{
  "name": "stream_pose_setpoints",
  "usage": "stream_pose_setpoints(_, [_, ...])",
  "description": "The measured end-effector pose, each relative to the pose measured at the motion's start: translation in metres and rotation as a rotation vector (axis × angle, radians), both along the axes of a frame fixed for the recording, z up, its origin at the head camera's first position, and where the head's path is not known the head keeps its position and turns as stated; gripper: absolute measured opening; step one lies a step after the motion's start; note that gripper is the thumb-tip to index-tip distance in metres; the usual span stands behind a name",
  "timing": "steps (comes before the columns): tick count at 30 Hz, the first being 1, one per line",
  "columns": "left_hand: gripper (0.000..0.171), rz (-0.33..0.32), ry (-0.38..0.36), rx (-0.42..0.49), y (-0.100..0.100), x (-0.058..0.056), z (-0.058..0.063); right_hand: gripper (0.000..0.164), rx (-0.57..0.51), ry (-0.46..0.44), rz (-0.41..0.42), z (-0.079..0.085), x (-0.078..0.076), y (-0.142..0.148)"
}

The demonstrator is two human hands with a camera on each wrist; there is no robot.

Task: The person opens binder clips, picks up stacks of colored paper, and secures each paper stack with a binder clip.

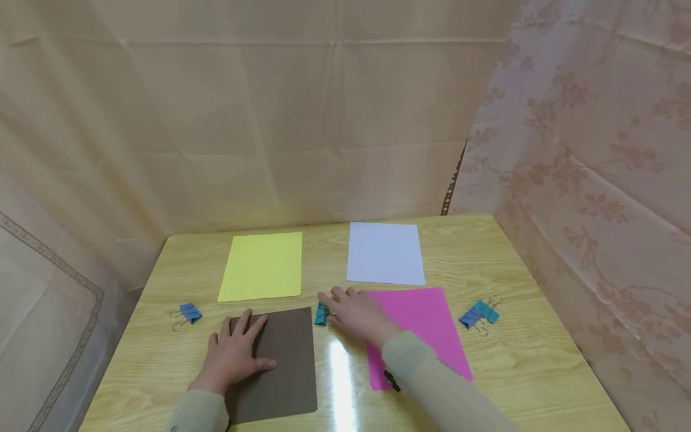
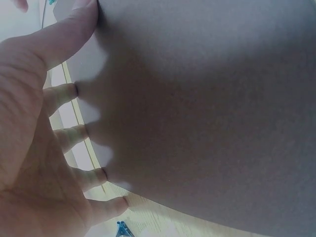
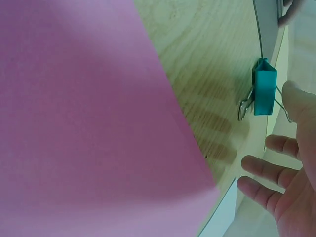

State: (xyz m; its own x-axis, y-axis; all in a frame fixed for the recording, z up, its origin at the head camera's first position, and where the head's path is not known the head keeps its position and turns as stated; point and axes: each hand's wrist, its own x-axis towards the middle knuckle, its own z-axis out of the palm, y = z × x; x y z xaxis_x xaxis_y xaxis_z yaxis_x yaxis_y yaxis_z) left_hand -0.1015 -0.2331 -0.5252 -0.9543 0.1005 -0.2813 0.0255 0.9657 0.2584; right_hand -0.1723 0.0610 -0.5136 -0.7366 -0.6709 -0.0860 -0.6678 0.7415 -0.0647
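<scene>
My left hand [image 1: 234,354] lies spread on a dark brown sheet [image 1: 291,366], its fingertips near the far edge. A second edge at the lower corner suggests more than one sheet. My right hand [image 1: 358,312] reaches over a teal binder clip [image 3: 265,91] beside the brown sheet's right edge. In the right wrist view the thumb is close to one wire handle of the clip; contact is unclear. The other visible fingers are extended and apart from the clip. Under the right wrist lies a pink sheet [image 1: 415,318].
A yellow sheet [image 1: 261,267] and a white sheet [image 1: 385,253] lie along the back of the wooden table [image 1: 135,372]. One blue binder clip [image 1: 190,312] sits at the left. At the right, a blue clip [image 1: 470,317] and a teal clip [image 1: 487,311] lie together.
</scene>
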Motion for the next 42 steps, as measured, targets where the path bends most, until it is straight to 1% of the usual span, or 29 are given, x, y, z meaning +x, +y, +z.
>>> stream_pose_setpoints(7, [0.107,0.004,-0.007,-0.009,0.000,0.000,0.000,0.052,0.028,0.010,0.031,-0.002,0.003,-0.003])
stream_pose_setpoints(16, [0.107,0.010,-0.012,0.001,0.001,0.000,0.001,0.045,0.032,0.085,0.075,-0.006,0.004,-0.004])
stream_pose_setpoints(23, [0.108,0.014,-0.014,0.004,-0.001,0.000,0.000,0.041,-0.008,0.127,0.092,-0.009,0.004,-0.003])
stream_pose_setpoints(28, [0.107,0.011,-0.013,0.010,-0.002,0.000,-0.001,0.032,-0.057,0.169,0.111,-0.010,0.004,-0.002])
stream_pose_setpoints(31, [0.107,0.007,-0.011,0.010,-0.002,0.000,-0.001,0.028,-0.073,0.179,0.113,-0.010,0.004,-0.001])
stream_pose_setpoints(35, [0.107,0.006,-0.011,0.008,-0.002,0.000,0.000,0.027,-0.083,0.181,0.105,-0.009,0.005,0.000])
stream_pose_setpoints(42, [0.106,0.004,-0.015,0.019,0.000,0.001,0.004,0.029,-0.154,0.147,0.051,-0.011,0.006,0.001])
